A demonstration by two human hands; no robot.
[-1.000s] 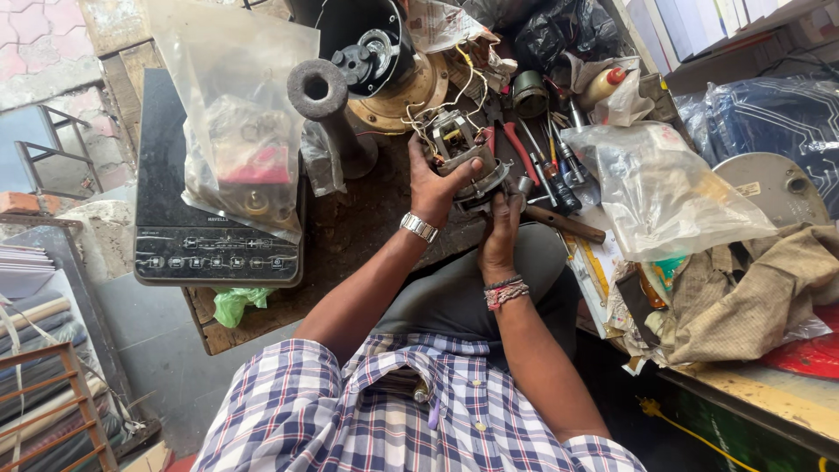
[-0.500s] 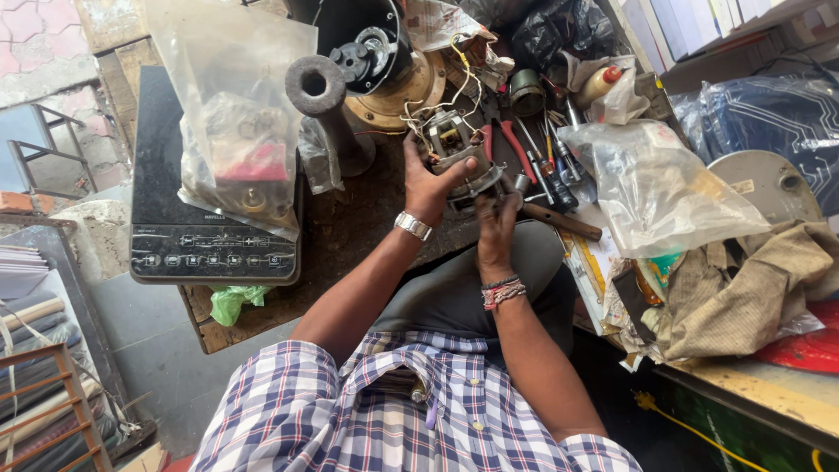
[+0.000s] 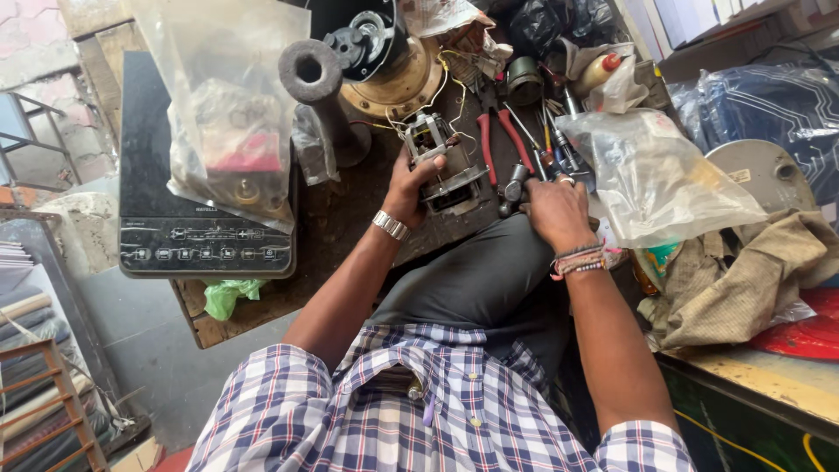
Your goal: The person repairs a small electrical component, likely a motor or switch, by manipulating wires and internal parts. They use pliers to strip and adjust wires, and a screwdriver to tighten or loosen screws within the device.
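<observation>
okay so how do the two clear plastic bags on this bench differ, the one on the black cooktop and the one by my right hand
The bag on the cooktop rests on the black induction cooktop and shows red and brass-coloured parts inside. The bag by the right hand lies among the tools, next to the right hand, and its contents look pale and hard to make out. Both are clear, crinkled and filled.

A small repair workshop for household appliances, cramped and cluttered. Scarred wooden workbench (image 3: 262, 301) crowded with red-handled pliers (image 3: 502, 140), screwdrivers (image 3: 546, 144), a stripped electric motor (image 3: 441, 162) trailing loose wires, a brass-coloured appliance base (image 3: 398, 83) and an induction cooktop (image 3: 188, 232). Spare parts bagged in clear plastic (image 3: 232, 114), an oil-stained rag (image 3: 743, 280) heaped at one side. Bare concrete floor (image 3: 149, 350) below, metal racks (image 3: 39, 402) at the edge.
</observation>
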